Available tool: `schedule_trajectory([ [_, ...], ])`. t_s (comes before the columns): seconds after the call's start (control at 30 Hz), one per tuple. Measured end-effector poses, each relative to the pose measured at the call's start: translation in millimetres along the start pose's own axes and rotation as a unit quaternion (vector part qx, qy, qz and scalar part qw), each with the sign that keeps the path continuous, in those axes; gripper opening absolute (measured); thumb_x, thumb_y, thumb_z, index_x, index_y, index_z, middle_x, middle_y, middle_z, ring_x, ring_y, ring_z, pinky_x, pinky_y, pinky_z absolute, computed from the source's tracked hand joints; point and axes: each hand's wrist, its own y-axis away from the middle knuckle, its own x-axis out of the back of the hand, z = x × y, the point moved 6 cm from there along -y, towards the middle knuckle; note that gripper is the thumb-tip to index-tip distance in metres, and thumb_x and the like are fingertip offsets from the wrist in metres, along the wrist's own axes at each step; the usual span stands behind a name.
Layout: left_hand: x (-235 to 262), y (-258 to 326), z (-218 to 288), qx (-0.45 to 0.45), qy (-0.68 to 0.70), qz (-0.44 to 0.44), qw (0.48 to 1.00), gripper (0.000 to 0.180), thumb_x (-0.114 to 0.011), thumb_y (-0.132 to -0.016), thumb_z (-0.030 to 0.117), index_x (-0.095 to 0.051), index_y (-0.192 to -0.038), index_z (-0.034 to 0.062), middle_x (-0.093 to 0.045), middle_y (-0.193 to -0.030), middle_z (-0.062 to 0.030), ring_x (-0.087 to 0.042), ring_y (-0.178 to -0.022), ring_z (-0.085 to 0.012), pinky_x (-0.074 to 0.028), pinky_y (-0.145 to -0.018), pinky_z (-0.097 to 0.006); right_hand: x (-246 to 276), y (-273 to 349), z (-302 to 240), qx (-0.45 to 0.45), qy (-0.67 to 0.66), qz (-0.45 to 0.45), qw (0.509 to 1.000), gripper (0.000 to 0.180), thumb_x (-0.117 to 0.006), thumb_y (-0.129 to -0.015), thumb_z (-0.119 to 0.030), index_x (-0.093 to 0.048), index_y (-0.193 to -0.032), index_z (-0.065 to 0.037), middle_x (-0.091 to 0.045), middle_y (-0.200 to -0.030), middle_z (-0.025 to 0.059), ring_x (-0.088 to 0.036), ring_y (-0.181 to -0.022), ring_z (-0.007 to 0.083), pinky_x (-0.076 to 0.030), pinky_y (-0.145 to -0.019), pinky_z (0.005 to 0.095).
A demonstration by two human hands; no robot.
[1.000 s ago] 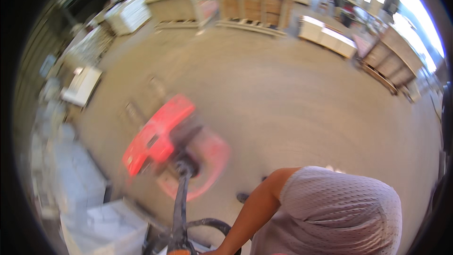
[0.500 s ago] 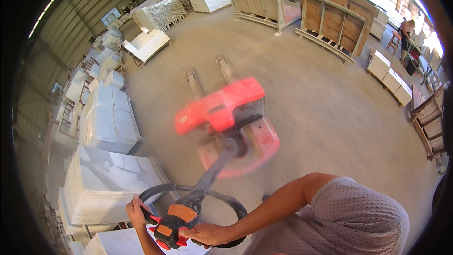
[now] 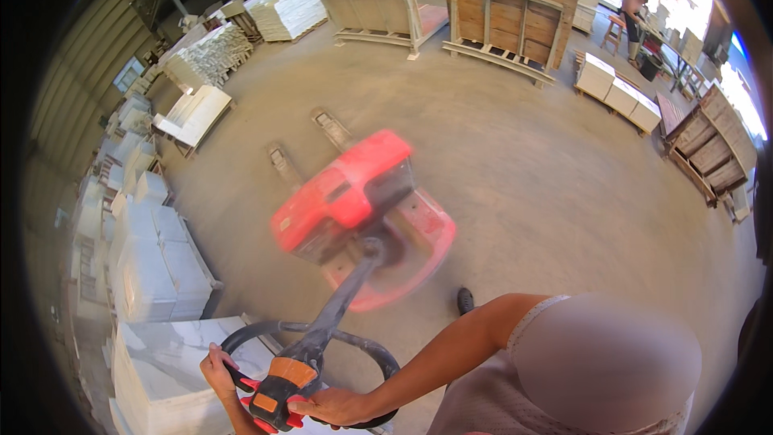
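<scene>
Red pallet jack (image 3: 354, 193): both hands closed on loop handle (image 3: 310, 370), left hand (image 3: 216, 370), right hand (image 3: 330, 407); shaft and forks run ahead, up-left.

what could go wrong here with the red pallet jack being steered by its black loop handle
The red pallet jack is motion-blurred, so it may swing into the stacked white stone slabs close on its left. Both the left hand and right hand grip the black loop handle; a sudden jolt might wrench it. A dark shoe sits near the jack's base.
</scene>
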Motion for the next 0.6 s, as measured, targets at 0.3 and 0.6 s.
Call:
schedule_trajectory([
  [0.3,-7,-28,-19,0.007,-0.018,-0.025,1.0,0.069,-0.039,-0.107,0.034,-0.052,-0.045,0.0046,-0.05,-0.042,-0.0029,-0.048,-0.045,-0.017,-0.047,-0.092,-0.04,-3,-57,13,0.062,0.005,0.054,0.997,0.094,-0.027,-0.09,-0.084,-0.066,-0.09,0.001,-0.056,-0.057,0.0106,-0.063,-0.056,0.0245,-0.047,-0.055,0.0377],
  [0.6,-54,-84,-9,-0.009,0.019,-0.054,0.998,0.067,-0.041,-0.106,0.033,-0.053,-0.047,0.0033,-0.052,-0.044,-0.0051,-0.05,-0.047,-0.0185,-0.048,-0.093,-0.038,54,9,-45,0.117,-0.02,0.128,0.985,0.09,-0.03,-0.091,-0.083,-0.064,-0.096,-0.001,-0.055,-0.062,0.0099,-0.061,-0.058,0.0223,-0.047,-0.06,0.0376],
])
